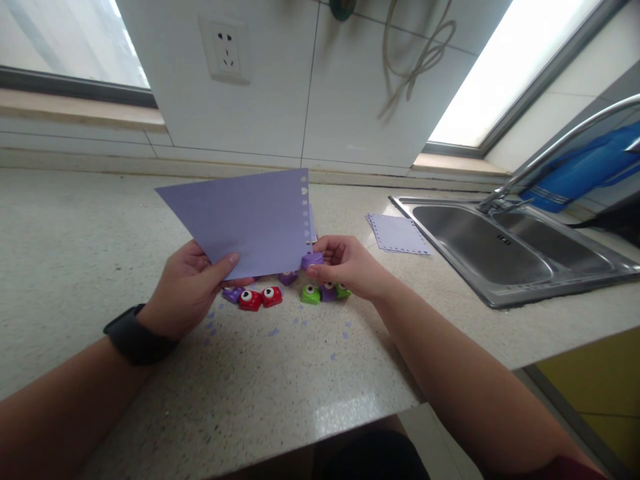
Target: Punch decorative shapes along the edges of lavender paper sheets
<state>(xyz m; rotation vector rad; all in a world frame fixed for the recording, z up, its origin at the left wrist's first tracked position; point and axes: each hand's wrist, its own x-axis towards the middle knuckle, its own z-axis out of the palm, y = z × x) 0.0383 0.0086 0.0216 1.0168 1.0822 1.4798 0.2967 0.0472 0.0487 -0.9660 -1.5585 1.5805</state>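
Observation:
My left hand pinches the lower left part of a purple sheet of paper, which is held up off the counter. A line of small shaped holes runs down the sheet's right edge. At its lower right corner my right hand grips a purple craft punch between thumb and fingers. Below the paper lie red punches, a green punch and several purple ones, partly hidden by paper and hands. Small purple paper cutouts are scattered on the counter nearby.
Punched purple sheets lie on the speckled counter, left of a steel sink with a faucet. A wall socket and a hanging cable are behind. A blue cloth hangs at the right.

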